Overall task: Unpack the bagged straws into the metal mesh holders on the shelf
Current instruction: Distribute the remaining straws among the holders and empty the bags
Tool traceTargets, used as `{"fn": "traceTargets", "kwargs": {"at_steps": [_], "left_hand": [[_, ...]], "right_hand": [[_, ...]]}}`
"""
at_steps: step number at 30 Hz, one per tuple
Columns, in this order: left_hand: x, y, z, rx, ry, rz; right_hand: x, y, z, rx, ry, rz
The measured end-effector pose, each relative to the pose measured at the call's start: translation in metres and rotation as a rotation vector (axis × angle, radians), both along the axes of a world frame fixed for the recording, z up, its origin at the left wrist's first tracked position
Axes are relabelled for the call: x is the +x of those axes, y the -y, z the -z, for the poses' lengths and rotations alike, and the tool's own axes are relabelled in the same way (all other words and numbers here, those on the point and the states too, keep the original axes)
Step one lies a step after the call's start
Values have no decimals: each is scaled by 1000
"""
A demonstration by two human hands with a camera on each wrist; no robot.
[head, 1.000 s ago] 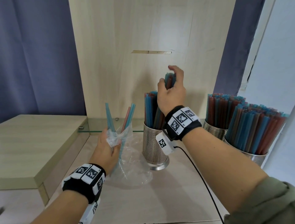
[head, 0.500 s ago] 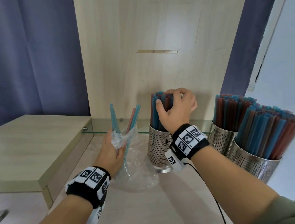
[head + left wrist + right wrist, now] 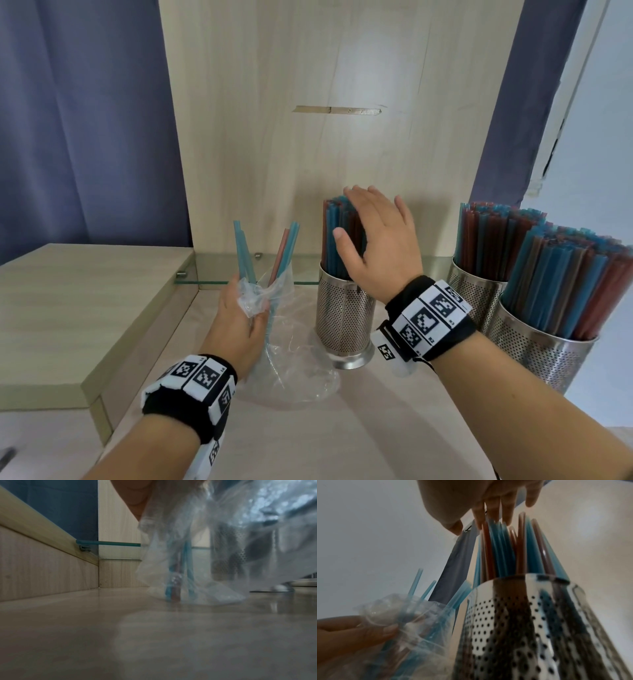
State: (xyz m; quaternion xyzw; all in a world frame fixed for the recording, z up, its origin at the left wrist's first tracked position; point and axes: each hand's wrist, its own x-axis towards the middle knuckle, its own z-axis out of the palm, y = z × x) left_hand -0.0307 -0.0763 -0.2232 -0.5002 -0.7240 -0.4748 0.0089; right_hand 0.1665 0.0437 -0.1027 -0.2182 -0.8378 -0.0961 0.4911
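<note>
My left hand (image 3: pixel 239 318) grips the bunched neck of a clear plastic bag (image 3: pixel 291 370) that stands on the shelf, with a few blue and pink straws (image 3: pixel 270 253) sticking up out of it. Just right of it stands a perforated metal holder (image 3: pixel 342 318) packed with blue and brown straws (image 3: pixel 339 236). My right hand (image 3: pixel 373 236) hovers flat over those straw tops, fingers spread and straight, holding nothing. In the right wrist view the fingertips (image 3: pixel 506 519) touch the straw ends above the holder (image 3: pixel 522 622), and the bag (image 3: pixel 412 626) is at the lower left.
Two more metal holders (image 3: pixel 479 301) (image 3: pixel 544 356) full of straws stand at the right. A glass ledge (image 3: pixel 212 270) runs along the back panel. A raised wooden block (image 3: pixel 68 308) borders the shelf on the left. A cable trails from my right wrist.
My right hand brought a bunch of straws down into the middle holder, let go of them and now lies flat and open over the tops. The left hand kept holding the bag.
</note>
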Motion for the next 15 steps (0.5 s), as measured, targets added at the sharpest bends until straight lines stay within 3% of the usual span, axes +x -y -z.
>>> {"fn": "traceTargets", "kwargs": {"at_steps": [3, 6, 12, 15], "left_hand": [[-1, -1, 1, -7, -19, 4], [-5, -3, 3, -8, -30, 23], [2, 4, -5, 53, 46, 41], [13, 10, -14, 53, 24, 47]], "right_hand": [[1, 10, -5, 91, -108, -58], [-10, 33, 0, 91, -100, -247], [-43, 81, 10, -734, 22, -301], [-60, 84, 7, -1020, 6, -328]]}}
